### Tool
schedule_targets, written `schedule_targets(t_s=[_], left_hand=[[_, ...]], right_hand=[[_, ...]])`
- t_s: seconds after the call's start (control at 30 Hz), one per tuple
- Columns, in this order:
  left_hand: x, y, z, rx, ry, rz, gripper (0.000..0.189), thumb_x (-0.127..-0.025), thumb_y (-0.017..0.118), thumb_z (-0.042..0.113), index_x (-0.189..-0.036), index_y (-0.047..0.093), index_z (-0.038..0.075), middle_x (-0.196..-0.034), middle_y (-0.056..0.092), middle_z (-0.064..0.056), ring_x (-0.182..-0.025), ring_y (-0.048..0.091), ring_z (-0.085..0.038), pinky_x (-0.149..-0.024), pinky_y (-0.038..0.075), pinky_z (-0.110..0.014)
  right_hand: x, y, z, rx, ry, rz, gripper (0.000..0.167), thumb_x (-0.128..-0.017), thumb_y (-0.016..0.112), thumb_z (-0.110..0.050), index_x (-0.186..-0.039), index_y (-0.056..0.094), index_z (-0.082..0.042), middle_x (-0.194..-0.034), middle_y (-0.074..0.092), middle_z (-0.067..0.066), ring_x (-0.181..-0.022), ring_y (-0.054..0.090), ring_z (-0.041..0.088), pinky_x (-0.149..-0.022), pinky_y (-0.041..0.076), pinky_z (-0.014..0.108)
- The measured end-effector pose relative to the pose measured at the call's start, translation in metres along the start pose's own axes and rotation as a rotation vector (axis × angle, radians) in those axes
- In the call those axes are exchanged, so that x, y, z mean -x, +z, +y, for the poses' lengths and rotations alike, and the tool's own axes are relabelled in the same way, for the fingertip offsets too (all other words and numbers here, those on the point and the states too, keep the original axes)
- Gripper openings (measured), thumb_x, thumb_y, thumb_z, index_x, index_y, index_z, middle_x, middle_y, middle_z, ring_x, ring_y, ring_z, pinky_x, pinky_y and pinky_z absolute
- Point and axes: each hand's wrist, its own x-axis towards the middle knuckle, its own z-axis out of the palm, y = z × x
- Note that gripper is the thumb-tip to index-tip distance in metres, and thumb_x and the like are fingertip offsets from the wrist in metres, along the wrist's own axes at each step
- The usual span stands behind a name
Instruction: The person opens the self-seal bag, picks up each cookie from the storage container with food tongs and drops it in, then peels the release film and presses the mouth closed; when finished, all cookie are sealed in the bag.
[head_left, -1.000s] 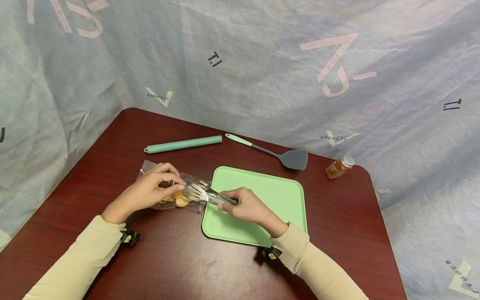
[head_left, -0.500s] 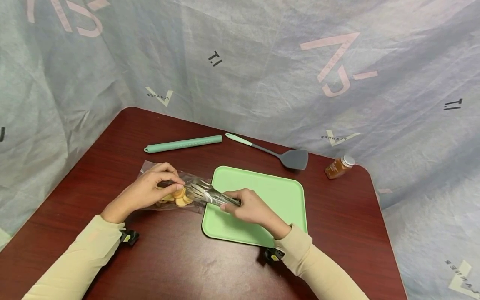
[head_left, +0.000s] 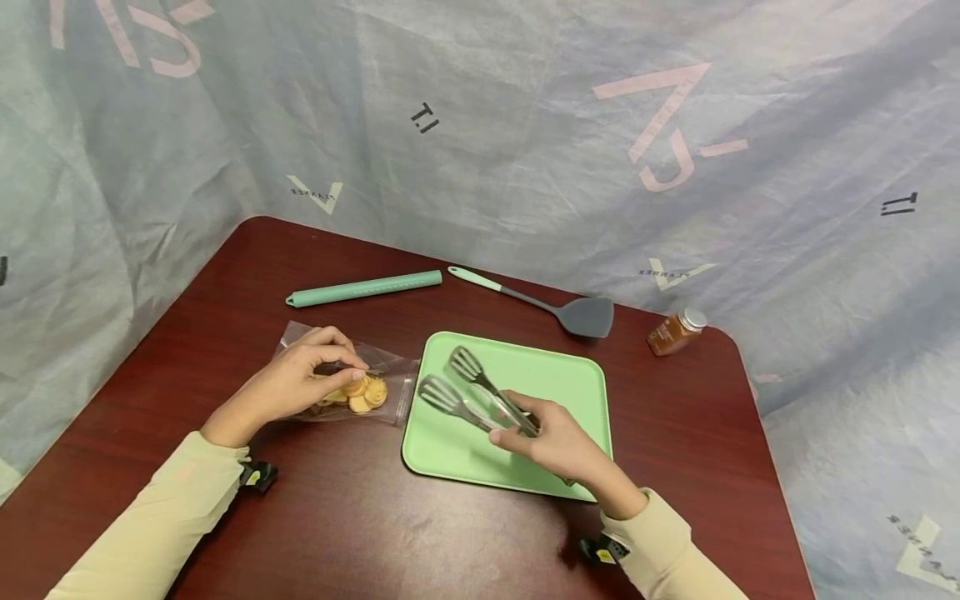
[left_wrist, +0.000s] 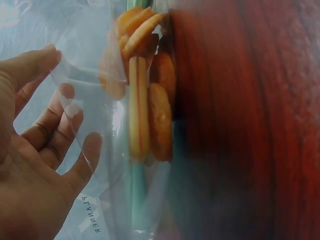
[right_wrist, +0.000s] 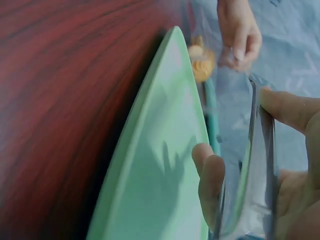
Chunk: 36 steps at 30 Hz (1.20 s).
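My left hand (head_left: 303, 375) pinches the top film of a clear plastic bag (head_left: 393, 367), lifting it at the left of the table. Inside lie several round golden biscuits (head_left: 367, 393); in the left wrist view the biscuits (left_wrist: 161, 120) show through the film, one a sandwich with a thin red layer. My right hand (head_left: 558, 437) grips metal tongs (head_left: 444, 394) with slotted ends above the light green tray (head_left: 573, 379). The two arms of the tongs are spread, and nothing shows between them. The right wrist view shows thumb and fingers on opposite sides of the tongs (right_wrist: 265, 165).
Behind the bag lies a teal rod (head_left: 365, 289) with a hanging loop. A grey spatula (head_left: 588, 317) with a pale green handle rests behind the tray. At the back right, a brown jar (head_left: 677, 332) with a silver lid lies tilted. Grey cloth (head_left: 480, 150) hangs behind the table.
The tongs have come back out of the bag's mouth and moved right over the tray with my right hand, their arms spreading apart. My left hand has stayed on the bag.
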Motion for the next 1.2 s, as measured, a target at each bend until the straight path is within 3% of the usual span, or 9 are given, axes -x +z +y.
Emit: schedule_targets(t_s=[0.17,0.33,0.43,0.57,0.73,0.83,1.07,1.2], left_hand=[[-0.001,0.000,0.002,0.001,-0.006,-0.010,0.009,-0.092,0.077,0.012,-0.099,0.080,0.017,-0.103,0.059,0.007,-0.099,0.052,-0.016,-0.077,0.043,-0.039],[0.000,0.000,0.001,0.009,-0.007,-0.014,0.010,-0.093,0.077,0.011,-0.100,0.080,0.018,-0.103,0.059,0.007,-0.099,0.052,-0.016,-0.076,0.044,-0.042],[0.001,0.000,0.001,0.009,-0.002,-0.013,0.011,-0.093,0.077,0.010,-0.100,0.080,0.017,-0.103,0.059,0.007,-0.099,0.051,-0.016,-0.075,0.043,-0.041],[0.001,-0.001,0.001,0.022,-0.010,-0.022,0.010,-0.093,0.076,0.010,-0.100,0.080,0.017,-0.103,0.059,0.006,-0.099,0.051,-0.016,-0.075,0.044,-0.042],[0.003,-0.002,0.000,0.025,-0.017,-0.025,0.010,-0.094,0.076,0.010,-0.101,0.080,0.017,-0.104,0.058,0.007,-0.100,0.051,-0.016,-0.075,0.044,-0.044],[0.004,-0.001,-0.001,0.017,-0.011,-0.017,0.011,-0.093,0.076,0.010,-0.100,0.080,0.017,-0.104,0.059,0.007,-0.100,0.051,-0.016,-0.076,0.044,-0.043],[0.003,0.001,-0.003,0.009,0.004,-0.002,0.012,-0.092,0.077,0.009,-0.101,0.080,0.018,-0.104,0.059,0.007,-0.100,0.051,-0.015,-0.076,0.044,-0.040],[0.002,0.002,-0.002,0.010,0.026,0.007,0.013,-0.091,0.078,0.008,-0.099,0.080,0.018,-0.103,0.060,0.007,-0.100,0.051,-0.015,-0.078,0.042,-0.037]], right_hand=[[0.024,-0.022,0.015,-0.118,0.072,0.161,0.073,-0.092,0.078,-0.036,-0.151,0.044,-0.011,-0.121,0.063,0.014,-0.096,0.067,0.022,-0.071,0.054,0.034],[0.045,-0.047,0.030,-0.210,0.132,0.316,0.066,-0.095,0.075,-0.028,-0.147,0.042,-0.002,-0.125,0.059,0.022,-0.102,0.068,0.036,-0.075,0.056,0.034],[0.059,-0.065,0.043,-0.133,0.195,0.413,0.073,-0.096,0.073,-0.036,-0.148,0.038,0.000,-0.129,0.058,0.023,-0.112,0.063,0.036,-0.087,0.052,0.037],[0.080,-0.085,0.066,0.088,0.335,0.511,0.091,-0.093,0.068,-0.057,-0.153,0.030,-0.001,-0.137,0.050,0.024,-0.123,0.052,0.037,-0.096,0.043,0.051],[0.097,-0.092,0.091,0.258,0.465,0.577,0.100,-0.089,0.065,-0.067,-0.151,0.031,0.004,-0.129,0.051,0.027,-0.110,0.056,0.040,-0.084,0.045,0.055],[0.099,-0.090,0.101,0.336,0.456,0.597,0.097,-0.089,0.067,-0.066,-0.146,0.037,0.006,-0.117,0.057,0.024,-0.093,0.061,0.036,-0.074,0.048,0.049],[0.099,-0.085,0.107,0.435,0.420,0.620,0.092,-0.088,0.067,-0.068,-0.140,0.046,0.005,-0.108,0.064,0.021,-0.085,0.064,0.031,-0.070,0.048,0.050],[0.098,-0.084,0.107,0.456,0.443,0.606,0.096,-0.086,0.065,-0.072,-0.140,0.045,0.005,-0.104,0.065,0.020,-0.075,0.063,0.027,-0.058,0.047,0.042]])
